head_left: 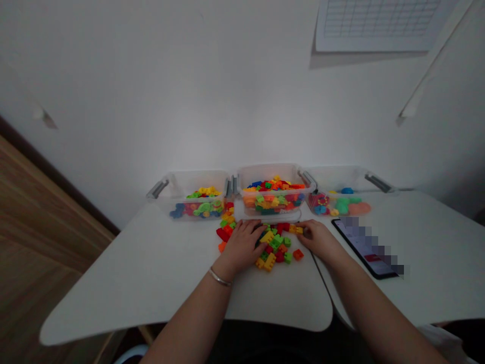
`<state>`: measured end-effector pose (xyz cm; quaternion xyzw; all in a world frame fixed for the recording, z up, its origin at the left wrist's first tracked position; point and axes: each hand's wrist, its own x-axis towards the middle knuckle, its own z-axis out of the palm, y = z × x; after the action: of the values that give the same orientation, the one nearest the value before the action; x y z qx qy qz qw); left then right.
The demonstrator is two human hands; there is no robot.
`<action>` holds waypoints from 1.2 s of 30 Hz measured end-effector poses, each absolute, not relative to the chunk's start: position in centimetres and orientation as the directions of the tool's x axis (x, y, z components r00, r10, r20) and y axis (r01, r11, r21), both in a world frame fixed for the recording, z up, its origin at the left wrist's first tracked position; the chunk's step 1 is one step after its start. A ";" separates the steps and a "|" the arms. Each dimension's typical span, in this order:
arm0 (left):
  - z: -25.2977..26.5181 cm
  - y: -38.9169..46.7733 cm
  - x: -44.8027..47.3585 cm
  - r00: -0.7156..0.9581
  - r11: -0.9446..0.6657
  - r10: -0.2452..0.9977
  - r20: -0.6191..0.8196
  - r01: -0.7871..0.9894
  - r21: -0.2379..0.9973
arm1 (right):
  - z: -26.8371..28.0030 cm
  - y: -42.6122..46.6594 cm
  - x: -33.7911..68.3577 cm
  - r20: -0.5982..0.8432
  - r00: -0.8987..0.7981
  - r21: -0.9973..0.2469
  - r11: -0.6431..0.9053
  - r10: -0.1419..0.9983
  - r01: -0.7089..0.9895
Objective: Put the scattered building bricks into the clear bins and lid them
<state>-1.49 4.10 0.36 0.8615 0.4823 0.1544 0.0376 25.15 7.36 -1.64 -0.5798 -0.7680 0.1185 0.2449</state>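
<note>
A loose pile of toy building bricks (276, 242) in red, yellow, green and orange lies on the white table. My left hand (246, 245) rests over the pile's left side with its fingers spread, and its palm hides some bricks. At the pile's right edge, my right hand (317, 235) pinches the end of a yellow-orange brick (294, 229), which lines up with red bricks (282, 227) to its left. Just below that hand lies a separate orange brick (298, 254). More red bricks (224, 233) show to the left of my left hand.
Along the wall stand three clear plastic bins: a left bin (197, 174) and a middle bin (271, 169) with colourful bricks, and a right bin (339, 174) with toy pieces. A phone (366, 247) lies right of my right hand. A seam (322, 278) divides the white tabletop (151, 278).
</note>
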 end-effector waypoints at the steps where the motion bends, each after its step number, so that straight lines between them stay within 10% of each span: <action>1: 0.4 4.1 -1.5 0.489 -0.534 0.842 0.230 0.818 0.214 | -1.5 7.2 25.1 0.236 -0.197 -0.464 0.288 0.952 0.838; 17: 0.5 4.1 -1.6 0.486 -0.531 0.844 0.227 0.818 0.222 | 7.7 9.8 22.0 0.611 0.200 -0.763 0.503 0.766 0.405; 36: -0.2 4.3 -1.8 0.491 -0.542 0.834 0.251 0.815 0.205 | 10.8 19.1 14.8 0.295 -0.216 -0.497 0.342 0.931 0.798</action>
<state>-1.78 4.34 -0.23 0.8629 0.4778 0.1618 0.0290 14.80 19.08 10.78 -0.5609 -0.7704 0.1196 0.2784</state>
